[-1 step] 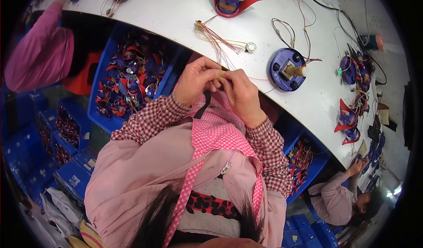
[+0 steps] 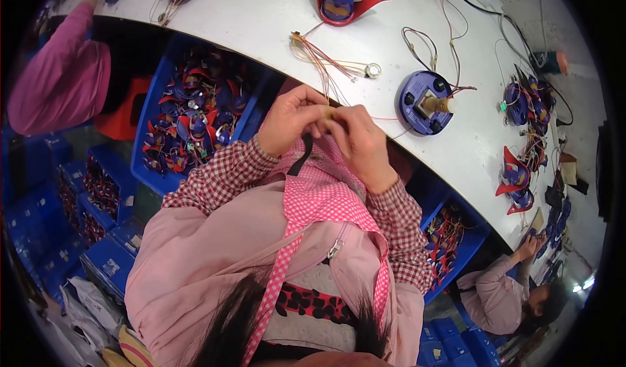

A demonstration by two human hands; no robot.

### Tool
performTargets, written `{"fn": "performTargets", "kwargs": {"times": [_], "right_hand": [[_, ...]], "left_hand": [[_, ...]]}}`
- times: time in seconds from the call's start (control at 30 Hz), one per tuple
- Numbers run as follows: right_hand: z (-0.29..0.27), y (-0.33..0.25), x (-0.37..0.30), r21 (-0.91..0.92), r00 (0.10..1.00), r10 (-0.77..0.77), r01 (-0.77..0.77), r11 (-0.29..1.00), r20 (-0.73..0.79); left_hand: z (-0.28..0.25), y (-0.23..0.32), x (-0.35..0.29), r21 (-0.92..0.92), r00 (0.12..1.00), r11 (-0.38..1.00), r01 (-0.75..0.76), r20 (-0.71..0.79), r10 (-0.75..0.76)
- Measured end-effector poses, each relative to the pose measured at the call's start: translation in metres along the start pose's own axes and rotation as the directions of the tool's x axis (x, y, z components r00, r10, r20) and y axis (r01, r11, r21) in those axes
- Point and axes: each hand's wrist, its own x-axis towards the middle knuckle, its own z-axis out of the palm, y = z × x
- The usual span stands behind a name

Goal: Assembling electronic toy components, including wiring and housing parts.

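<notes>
At the table's near edge, my left hand [image 2: 291,120] and my right hand [image 2: 362,144] meet with thumbs and forefingers pinched together. Between them are the ends of thin wires [image 2: 324,73] in red, yellow and white. Those wires run back to a loose bundle on the table; a small round silver part [image 2: 372,71] lies on its right. What exactly sits between my fingertips is too small to make out. A thin red wire leads right toward a round purple base [image 2: 409,110] with a square opening and a brownish cylinder on it.
A purple toy head with a red collar [image 2: 339,5] stands farther back on the white table [image 2: 261,24]. Blue bins [image 2: 147,169] of similar parts sit below the edge on both sides. More parts [image 2: 518,181] lie right. Co-workers sit left and right.
The wire bundle and its silver part have shifted very slightly right. My right-hand fingers have changed their bend a little; both hands stay together at the same spot.
</notes>
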Motion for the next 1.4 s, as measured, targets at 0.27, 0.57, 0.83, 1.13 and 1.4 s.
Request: {"fn": "performTargets", "kwargs": {"times": [0.27, 0.57, 0.83, 1.13, 1.4], "right_hand": [[-0.089, 0.017, -0.052, 0.0, 0.83, 0.344, -0.382, 0.924, -0.439], [-0.089, 0.032, 0.001, -0.03, 0.859, 0.357, -0.394, 0.918, -0.367], [-0.089, 0.054, 0.004, -0.176, 0.892, 0.234, -0.32, 0.931, -0.386], [-0.11, 0.036, -0.006, -0.37, 0.881, -0.022, -0.176, 0.912, -0.472], [-0.171, 0.1, -0.024, -0.307, 0.82, 0.178, -0.392, 0.867, -0.544]], "left_hand": [[0.012, 0.049, -0.009, 0.924, 0.811, 0.124, -0.362, 0.246, 0.531], [0.112, 0.005, 0.094, 0.641, 0.611, -0.046, -0.767, 0.749, 0.257], [0.125, -0.013, 0.115, 0.67, 0.64, -0.037, -0.741, 0.722, 0.262], [0.126, 0.002, 0.111, 0.675, 0.66, -0.069, -0.734, 0.734, 0.156], [0.081, 0.044, 0.107, 0.589, 0.537, -0.011, -0.808, 0.744, 0.397]]}}
